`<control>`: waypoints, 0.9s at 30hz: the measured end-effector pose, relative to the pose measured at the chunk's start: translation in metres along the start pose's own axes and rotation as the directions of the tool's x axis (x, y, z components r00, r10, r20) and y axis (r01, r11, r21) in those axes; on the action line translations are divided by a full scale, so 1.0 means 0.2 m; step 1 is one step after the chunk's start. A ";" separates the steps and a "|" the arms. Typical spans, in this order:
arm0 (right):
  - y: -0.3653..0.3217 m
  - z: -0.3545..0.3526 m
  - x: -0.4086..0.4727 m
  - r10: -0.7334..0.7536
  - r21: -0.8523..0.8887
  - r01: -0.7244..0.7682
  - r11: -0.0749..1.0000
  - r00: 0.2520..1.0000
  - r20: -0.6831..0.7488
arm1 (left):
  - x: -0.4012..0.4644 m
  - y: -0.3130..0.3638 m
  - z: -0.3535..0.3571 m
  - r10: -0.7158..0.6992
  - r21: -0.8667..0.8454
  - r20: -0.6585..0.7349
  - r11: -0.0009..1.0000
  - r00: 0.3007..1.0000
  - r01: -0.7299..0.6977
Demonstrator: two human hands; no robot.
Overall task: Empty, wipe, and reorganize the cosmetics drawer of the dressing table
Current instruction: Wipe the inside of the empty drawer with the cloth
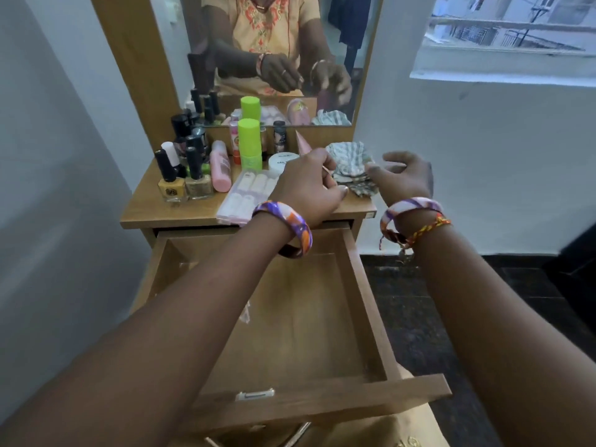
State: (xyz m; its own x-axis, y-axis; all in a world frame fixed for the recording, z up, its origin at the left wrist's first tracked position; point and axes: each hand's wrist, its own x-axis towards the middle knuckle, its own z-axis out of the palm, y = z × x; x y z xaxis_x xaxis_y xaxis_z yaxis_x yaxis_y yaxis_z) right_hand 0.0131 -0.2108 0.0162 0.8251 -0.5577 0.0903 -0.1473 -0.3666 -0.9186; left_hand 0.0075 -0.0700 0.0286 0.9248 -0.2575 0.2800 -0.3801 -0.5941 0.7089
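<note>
While the pulled-out wooden drawer [290,317] is standing nearly emptied, the left hand [309,185] is curling, seemingly pinching something thin, and the right hand [403,175] is reaching loosely open toward the crumpled striped cloth [350,162]; gathering it whole should aid wiping.

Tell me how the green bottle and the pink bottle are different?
The green bottle stands upright near the mirror, while the pink bottle leans tilted against the nail polish bottles. The green bottle has a bright lime cap; the pink bottle is pale pink all over. Both sit on the dressing table top, outside the open drawer.
</note>
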 end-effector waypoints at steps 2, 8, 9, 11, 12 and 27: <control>0.03 0.03 0.11 0.118 -0.055 -0.118 0.991 0.993 -0.015 | 0.06 0.01 0.02 -0.004 0.010 0.014 1.000 1.000 0.004; 0.04 0.08 0.28 0.286 -0.059 -0.280 0.958 0.950 0.122 | 0.17 0.02 0.04 -0.002 0.026 0.066 1.000 0.998 0.000; 0.05 0.09 0.29 0.291 -0.066 -0.284 0.956 0.948 0.127 | 0.18 0.02 0.04 -0.006 0.025 0.068 1.000 0.998 0.004; 0.05 0.09 0.30 0.301 -0.055 -0.296 0.954 0.945 0.132 | 0.18 0.03 0.04 -0.012 0.003 0.069 1.000 0.998 0.012; 0.05 0.07 0.29 0.314 -0.015 -0.315 0.949 0.938 0.150 | 0.18 0.03 0.04 -0.015 -0.013 0.071 1.000 0.997 0.016; -0.11 -0.29 -0.17 0.043 0.798 -0.504 0.331 0.853 0.521 | -0.14 0.12 -0.10 -0.422 -0.560 0.149 0.709 0.894 0.428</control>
State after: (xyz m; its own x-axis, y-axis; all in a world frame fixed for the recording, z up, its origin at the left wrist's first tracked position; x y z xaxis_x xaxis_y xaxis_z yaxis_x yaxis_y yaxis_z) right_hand -0.0440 -0.2274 0.0552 0.9812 -0.1035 -0.1629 -0.0294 0.7541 -0.6561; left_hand -0.0272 -0.0616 0.0511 0.9849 -0.0933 -0.1455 0.1356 -0.1049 0.9852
